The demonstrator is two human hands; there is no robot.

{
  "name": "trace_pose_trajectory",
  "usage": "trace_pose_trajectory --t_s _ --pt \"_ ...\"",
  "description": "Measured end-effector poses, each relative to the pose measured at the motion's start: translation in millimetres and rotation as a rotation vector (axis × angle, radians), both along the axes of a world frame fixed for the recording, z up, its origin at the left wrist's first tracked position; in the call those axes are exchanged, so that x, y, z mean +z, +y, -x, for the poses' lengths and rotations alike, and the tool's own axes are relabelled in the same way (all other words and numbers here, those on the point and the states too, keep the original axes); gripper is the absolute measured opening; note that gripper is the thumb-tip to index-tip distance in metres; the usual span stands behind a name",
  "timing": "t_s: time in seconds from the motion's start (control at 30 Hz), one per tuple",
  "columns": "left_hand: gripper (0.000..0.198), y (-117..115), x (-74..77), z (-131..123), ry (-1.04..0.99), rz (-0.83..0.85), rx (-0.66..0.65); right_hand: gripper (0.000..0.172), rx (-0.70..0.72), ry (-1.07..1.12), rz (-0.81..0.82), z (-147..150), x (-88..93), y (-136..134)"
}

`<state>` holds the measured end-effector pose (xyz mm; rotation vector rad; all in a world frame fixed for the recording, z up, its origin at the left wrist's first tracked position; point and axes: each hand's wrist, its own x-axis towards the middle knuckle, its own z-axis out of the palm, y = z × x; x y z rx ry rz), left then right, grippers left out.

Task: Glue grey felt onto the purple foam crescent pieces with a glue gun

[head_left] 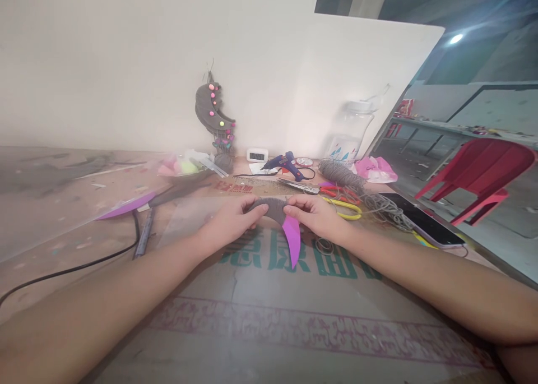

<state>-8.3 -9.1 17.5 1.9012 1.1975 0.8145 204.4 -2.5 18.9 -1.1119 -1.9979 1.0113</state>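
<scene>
Between my two hands is a purple crescent (293, 241), its upper part wrapped in grey yarn (275, 209) and its pointed lower end bare. My left hand (239, 217) pinches the wrapped part with thumb and fingers. At the edge where wrapping meets bare purple, my right hand (311, 214) is closed on the piece. A loose loop of grey yarn (324, 246) lies under my right hand. From there, strands run toward a skein of grey yarn (342, 174) at the back right.
Yellow-handled scissors (347, 209), scissors with red handles (336, 193) and a blue glue gun (290, 164) lie beyond my hands. A phone (424, 221) is at right. A pom-pom bowl (180, 168) and a pen (145, 234) sit left. A decorated grey moon (210, 109) hangs behind.
</scene>
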Motion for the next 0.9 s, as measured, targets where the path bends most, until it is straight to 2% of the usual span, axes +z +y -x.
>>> trace_pose_trajectory --t_s 0.13,0.23,0.43,0.57,0.77,0.9 --pt "0.034 0.4 -0.1 0.7 -0.001 -0.008 0.019 0.04 -0.026 0.05 0.036 -0.3 0.0 -0.6" --pt "0.036 0.0 0.3 0.5 -0.004 -0.015 0.037 0.038 -0.039 0.095 0.031 0.2 0.7 -0.6" --pt "0.034 -0.7 0.6 0.0 0.018 -0.028 0.025 0.03 -0.018 -0.005 -0.037 1.8 1.9 -1.5" --pt "0.034 0.8 -2.0 0.2 -0.056 -0.032 -0.017 0.028 -0.022 -0.054 -0.094 1.5 0.3 -0.1" --pt "0.036 -1.0 -1.9 -2.0 0.022 -0.089 -0.06 0.029 0.002 -0.135 -0.196 0.2 -3.8 4.7" --pt "0.037 -1.3 -2.5 -2.0 0.069 -0.115 -0.067 0.028 0.017 -0.164 -0.193 0.2 -3.4 3.4"
